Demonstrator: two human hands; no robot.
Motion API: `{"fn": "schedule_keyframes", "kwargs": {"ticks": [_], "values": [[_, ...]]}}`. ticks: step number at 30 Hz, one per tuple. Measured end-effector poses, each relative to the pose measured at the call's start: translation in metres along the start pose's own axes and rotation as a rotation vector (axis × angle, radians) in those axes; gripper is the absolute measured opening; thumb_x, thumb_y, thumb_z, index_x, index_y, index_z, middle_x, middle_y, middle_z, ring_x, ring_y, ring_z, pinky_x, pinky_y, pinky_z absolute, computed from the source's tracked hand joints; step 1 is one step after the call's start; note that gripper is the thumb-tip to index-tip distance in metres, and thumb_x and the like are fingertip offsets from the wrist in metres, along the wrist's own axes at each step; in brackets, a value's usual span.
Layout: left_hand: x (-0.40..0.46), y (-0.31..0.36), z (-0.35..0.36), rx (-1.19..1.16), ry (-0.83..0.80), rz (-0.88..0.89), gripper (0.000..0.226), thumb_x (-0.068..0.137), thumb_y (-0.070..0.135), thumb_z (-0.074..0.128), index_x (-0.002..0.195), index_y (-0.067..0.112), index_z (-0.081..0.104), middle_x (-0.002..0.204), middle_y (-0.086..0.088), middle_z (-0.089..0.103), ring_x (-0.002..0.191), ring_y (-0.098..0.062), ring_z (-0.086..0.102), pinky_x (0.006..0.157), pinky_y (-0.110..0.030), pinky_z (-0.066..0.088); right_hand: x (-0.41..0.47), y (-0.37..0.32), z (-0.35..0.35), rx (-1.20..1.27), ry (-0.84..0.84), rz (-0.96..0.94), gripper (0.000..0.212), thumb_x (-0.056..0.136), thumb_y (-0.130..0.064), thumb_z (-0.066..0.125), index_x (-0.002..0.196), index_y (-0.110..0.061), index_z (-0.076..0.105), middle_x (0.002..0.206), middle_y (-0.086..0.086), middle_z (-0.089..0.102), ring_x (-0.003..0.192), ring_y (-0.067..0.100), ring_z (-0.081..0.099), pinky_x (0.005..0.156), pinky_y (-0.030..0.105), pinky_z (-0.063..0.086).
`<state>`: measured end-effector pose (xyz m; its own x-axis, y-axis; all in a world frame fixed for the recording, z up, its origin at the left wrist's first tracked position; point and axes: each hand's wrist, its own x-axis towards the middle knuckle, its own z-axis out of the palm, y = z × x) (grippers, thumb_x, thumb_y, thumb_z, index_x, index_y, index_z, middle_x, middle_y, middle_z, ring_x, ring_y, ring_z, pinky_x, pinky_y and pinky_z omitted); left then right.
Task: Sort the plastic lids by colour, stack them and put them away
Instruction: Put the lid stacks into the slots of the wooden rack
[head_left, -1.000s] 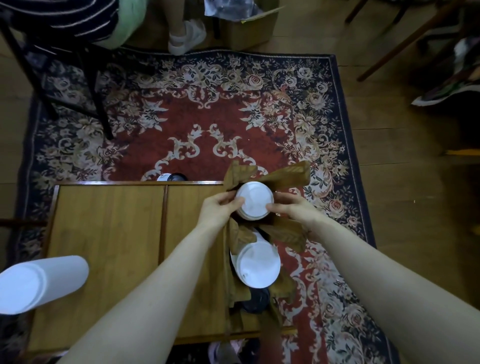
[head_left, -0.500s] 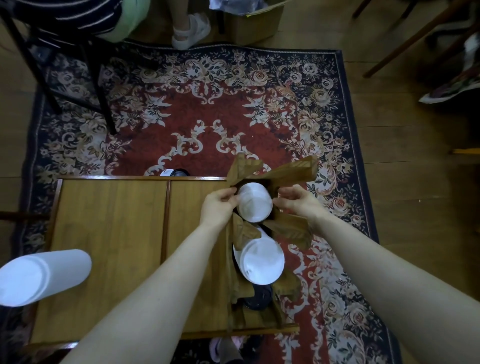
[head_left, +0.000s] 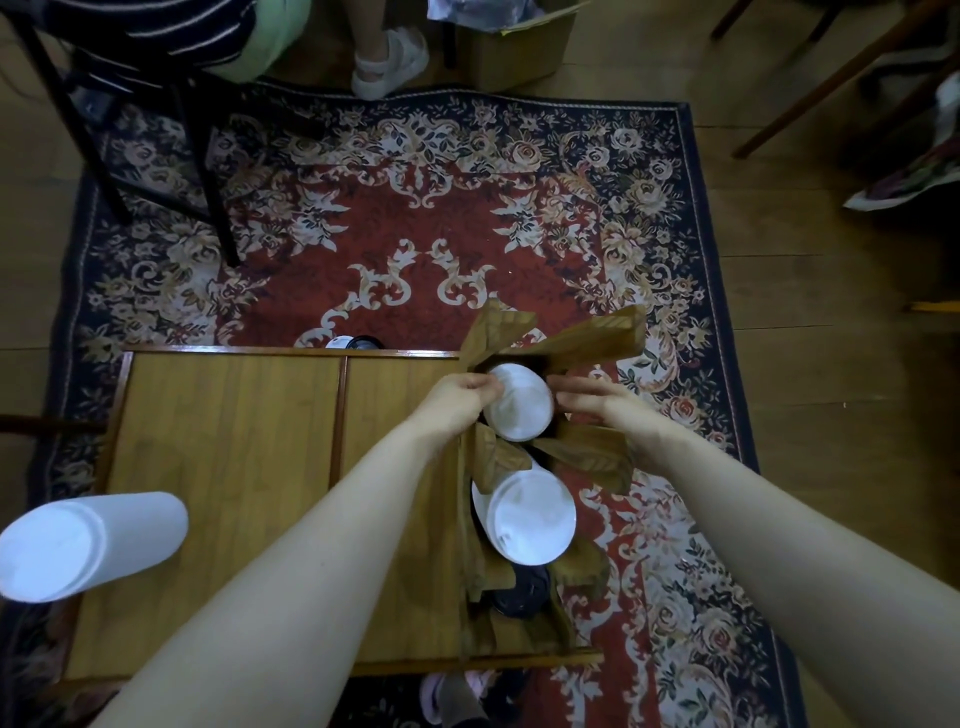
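The step in hand looks like putting away: a stack of round white plastic lids (head_left: 519, 408) sits in the far compartment of a brown cardboard carrier with raised flaps (head_left: 587, 340), which stands at the right end of the low wooden table (head_left: 234, 441). The left hand (head_left: 457, 402) pinches the stack's left rim with curled fingers. The right hand (head_left: 592, 402) is just beside the right rim, fingers bent; whether it is grasping the stack or has let go I cannot tell.

The stack stands upright, its long axis running down into the carrier, flat top facing the camera. A second white stack (head_left: 532, 517) fills the compartment nearer the person, and dark lids (head_left: 522, 592) lie nearer still. A tall white column of lids (head_left: 88, 545) stands at the near left of the table.

The next move probably calls for seating this stack fully, then fetching that column.
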<state>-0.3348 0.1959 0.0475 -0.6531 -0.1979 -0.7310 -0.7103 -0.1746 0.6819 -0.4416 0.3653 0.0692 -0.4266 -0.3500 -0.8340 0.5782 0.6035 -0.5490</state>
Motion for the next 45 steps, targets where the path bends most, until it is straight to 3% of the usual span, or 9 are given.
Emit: {"fn": "schedule_keyframes", "kwargs": {"ticks": [5,9,13,20,30,34,38,42,45], "values": [[-0.012,-0.008,-0.001,-0.068,0.080,0.058,0.036,0.100,0.021,0.058,0.134,0.010,0.061,0.138,-0.002,0.059,0.130,-0.014,0.050,0.093,-0.017,0.035,-0.010,0.003,0.001,0.139,-0.052,0.006,0.033,0.096,-0.009,0.055,0.128,-0.015,0.062,0.122,0.014,0.066,0.113,0.030,0.063,0.090,0.040,0.055],[-0.019,-0.010,-0.003,-0.020,-0.004,0.047,0.037,0.101,0.028,0.056,0.129,0.006,0.064,0.147,-0.002,0.048,0.130,-0.013,0.045,0.099,-0.022,0.030,-0.010,0.001,0.004,0.112,-0.075,0.026,0.029,0.098,-0.014,0.054,0.123,-0.018,0.067,0.128,0.011,0.064,0.120,0.029,0.060,0.102,0.042,0.049],[-0.018,-0.009,-0.004,-0.025,-0.027,0.025,0.038,0.101,0.031,0.054,0.131,0.007,0.061,0.153,-0.002,0.041,0.139,-0.017,0.039,0.101,-0.023,0.027,-0.012,-0.005,0.005,0.117,-0.086,0.076,0.049,0.077,-0.029,0.069,0.124,-0.018,0.065,0.123,0.015,0.067,0.110,0.030,0.066,0.086,0.039,0.057],[-0.024,-0.004,0.001,-0.086,-0.027,0.034,0.048,0.102,0.033,0.052,0.145,0.012,0.047,0.160,0.000,0.033,0.145,-0.017,0.032,0.106,-0.023,0.024,-0.014,-0.006,0.009,0.095,-0.047,0.060,0.032,0.100,-0.017,0.050,0.128,-0.023,0.062,0.126,0.014,0.062,0.118,0.029,0.059,0.080,0.035,0.056],[-0.065,-0.003,-0.011,-0.179,0.045,0.132,0.041,0.104,0.028,0.049,0.142,0.016,0.053,0.142,0.003,0.055,0.125,-0.006,0.047,0.099,-0.022,0.034,-0.054,-0.003,-0.008,0.014,0.106,-0.156,0.025,0.098,-0.017,0.053,0.113,-0.030,0.067,0.131,0.002,0.063,0.124,0.020,0.055,0.111,0.048,0.039],[-0.097,-0.007,-0.020,-0.182,0.150,0.205,0.039,0.103,0.024,0.052,0.142,0.021,0.053,0.134,0.011,0.052,0.125,-0.003,0.045,0.094,-0.015,0.036,-0.105,-0.019,0.007,-0.137,0.183,-0.325,0.030,0.098,-0.017,0.054,0.124,-0.030,0.062,0.132,-0.005,0.060,0.122,0.012,0.054,0.104,0.030,0.040],[-0.135,-0.032,-0.044,-0.011,0.289,0.319,0.043,0.100,0.020,0.057,0.142,0.026,0.050,0.150,0.009,0.037,0.135,-0.005,0.038,0.107,-0.022,0.029,-0.149,-0.027,0.042,-0.202,0.185,-0.496,0.041,0.096,-0.018,0.059,0.134,-0.035,0.055,0.129,-0.015,0.057,0.116,-0.005,0.053,0.084,0.012,0.048],[-0.177,-0.052,-0.085,0.009,0.373,0.358,0.043,0.098,0.019,0.061,0.136,0.036,0.049,0.144,0.013,0.040,0.134,-0.006,0.041,0.110,-0.026,0.033,-0.169,-0.028,0.092,-0.266,0.155,-0.573,0.045,0.095,-0.025,0.062,0.134,-0.044,0.052,0.139,-0.018,0.050,0.131,0.003,0.045,0.105,0.033,0.042],[-0.207,-0.069,-0.122,-0.028,0.469,0.377,0.043,0.096,0.012,0.063,0.128,0.038,0.052,0.139,0.007,0.046,0.133,-0.016,0.047,0.114,-0.035,0.037,-0.172,-0.026,0.144,-0.287,0.101,-0.558,0.046,0.094,-0.028,0.061,0.134,-0.046,0.049,0.143,-0.016,0.047,0.135,0.004,0.040,0.106,0.030,0.042]]}}
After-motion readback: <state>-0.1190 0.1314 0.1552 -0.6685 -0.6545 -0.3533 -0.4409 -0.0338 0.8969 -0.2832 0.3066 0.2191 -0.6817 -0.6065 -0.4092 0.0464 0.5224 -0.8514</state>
